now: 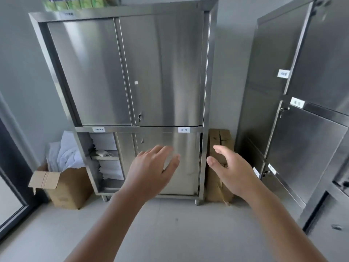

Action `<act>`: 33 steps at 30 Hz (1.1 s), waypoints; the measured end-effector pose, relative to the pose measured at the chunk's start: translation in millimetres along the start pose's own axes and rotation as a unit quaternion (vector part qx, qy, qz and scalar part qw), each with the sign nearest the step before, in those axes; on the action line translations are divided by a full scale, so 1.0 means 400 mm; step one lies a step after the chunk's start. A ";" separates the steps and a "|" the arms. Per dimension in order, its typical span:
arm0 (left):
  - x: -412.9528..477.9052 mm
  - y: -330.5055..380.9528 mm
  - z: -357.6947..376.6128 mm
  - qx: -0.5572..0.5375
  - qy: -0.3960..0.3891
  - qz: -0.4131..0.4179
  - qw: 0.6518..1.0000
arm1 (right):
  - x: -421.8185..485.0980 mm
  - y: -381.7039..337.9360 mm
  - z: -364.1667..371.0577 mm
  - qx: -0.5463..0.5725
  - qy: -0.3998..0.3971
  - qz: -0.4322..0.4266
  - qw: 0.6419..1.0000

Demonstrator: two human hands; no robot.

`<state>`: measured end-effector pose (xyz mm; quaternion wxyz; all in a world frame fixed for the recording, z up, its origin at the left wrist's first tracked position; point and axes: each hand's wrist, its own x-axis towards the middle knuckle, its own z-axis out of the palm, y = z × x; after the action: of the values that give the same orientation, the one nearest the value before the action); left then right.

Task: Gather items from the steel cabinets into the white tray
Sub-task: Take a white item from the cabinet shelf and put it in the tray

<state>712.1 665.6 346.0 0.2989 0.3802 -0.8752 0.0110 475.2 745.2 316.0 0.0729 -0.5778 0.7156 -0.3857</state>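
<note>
A tall steel cabinet (162, 69) stands against the wall ahead, its upper sliding doors closed. The lower left bay is open and shows stacks of white folded linen (105, 144) on shelves. My left hand (151, 167) reaches forward with fingers spread in front of the lower sliding door (181, 148). Whether it touches the door I cannot tell. My right hand (232, 171) is held open beside the cabinet's lower right corner, holding nothing. No white tray is in view.
An open cardboard box (66, 188) with white cloth stands on the floor left of the cabinet. A flattened cardboard carton (219, 144) leans between the cabinets. A second steel cabinet (302, 114) with labelled doors stands on the right. A dark door frame (11, 167) lines the left edge.
</note>
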 end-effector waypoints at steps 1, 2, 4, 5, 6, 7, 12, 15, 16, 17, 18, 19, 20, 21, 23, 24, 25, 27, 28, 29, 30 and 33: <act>0.012 0.011 0.005 -0.006 -0.001 0.009 1.000 | -0.003 0.011 -0.014 -0.005 0.003 0.004 1.000; 0.022 0.019 0.010 -0.010 -0.002 0.017 1.000 | -0.005 0.021 -0.026 -0.010 0.003 0.008 1.000; 0.045 0.031 0.015 -0.012 -0.002 0.026 1.000 | -0.006 0.037 -0.046 -0.016 0.003 0.016 1.000; 0.053 0.034 0.017 -0.013 -0.002 0.029 0.999 | -0.004 0.041 -0.054 -0.018 0.006 0.018 1.000; 0.060 0.036 0.017 -0.014 -0.002 0.031 0.999 | -0.001 0.044 -0.058 -0.019 0.010 0.017 1.000; 0.064 0.035 0.017 -0.016 0.001 0.033 0.999 | 0.003 0.043 -0.060 -0.019 0.013 0.014 1.000; 0.042 -0.004 0.005 -0.014 0.019 0.014 1.000 | 0.023 0.002 -0.023 0.004 0.025 -0.029 0.999; 0.015 -0.050 -0.018 0.002 0.020 -0.008 1.000 | 0.038 -0.040 0.026 0.028 0.016 -0.059 0.998; 0.001 -0.071 -0.030 0.007 0.023 -0.018 1.000 | 0.048 -0.057 0.047 0.036 0.009 -0.070 0.997; -0.014 -0.095 -0.044 0.013 0.025 -0.030 0.999 | 0.061 -0.076 0.070 0.043 0.000 -0.082 0.996; -0.032 -0.122 -0.059 0.022 0.028 -0.042 0.998 | 0.075 -0.099 0.097 0.052 -0.011 -0.093 0.994; -0.052 -0.152 -0.077 0.032 0.029 -0.057 0.997 | 0.090 -0.125 0.128 0.065 -0.023 -0.103 0.992; -0.075 -0.184 -0.097 0.042 0.031 -0.075 0.996 | 0.104 -0.154 0.161 0.075 -0.037 -0.114 0.990; -0.099 -0.217 -0.118 0.053 0.033 -0.094 0.994 | 0.117 -0.185 0.197 0.083 -0.051 -0.126 0.987; -0.148 -0.283 -0.162 0.075 0.037 -0.133 0.988 | 0.136 -0.254 0.274 0.095 -0.080 -0.154 0.980; -0.172 -0.316 -0.183 0.087 0.041 -0.151 0.984 | 0.143 -0.291 0.313 0.100 -0.095 -0.167 0.976; -0.194 -0.349 -0.202 0.097 0.046 -0.171 0.980 | 0.148 -0.328 0.351 0.104 -0.110 -0.179 0.972; -0.234 -0.411 -0.235 0.117 0.057 -0.203 0.970 | 0.159 -0.398 0.424 0.109 -0.134 -0.200 0.964; -0.249 -0.441 -0.248 0.126 0.056 -0.216 0.966 | 0.165 -0.431 0.460 0.114 -0.145 -0.208 0.961; -0.261 -0.471 -0.259 0.132 0.053 -0.228 0.963 | 0.171 -0.460 0.495 0.119 -0.157 -0.214 0.957; -0.271 -0.503 -0.269 0.135 0.052 -0.237 0.961 | 0.179 -0.487 0.529 0.125 -0.168 -0.219 0.953; -0.285 -0.602 -0.295 0.132 0.066 -0.249 0.957 | 0.211 -0.559 0.614 0.134 -0.183 -0.223 0.948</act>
<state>995.3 598.9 332.0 0.2964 0.6208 -0.7217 0.0768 755.6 548.0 317.3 0.1914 -0.7683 0.4846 -0.3719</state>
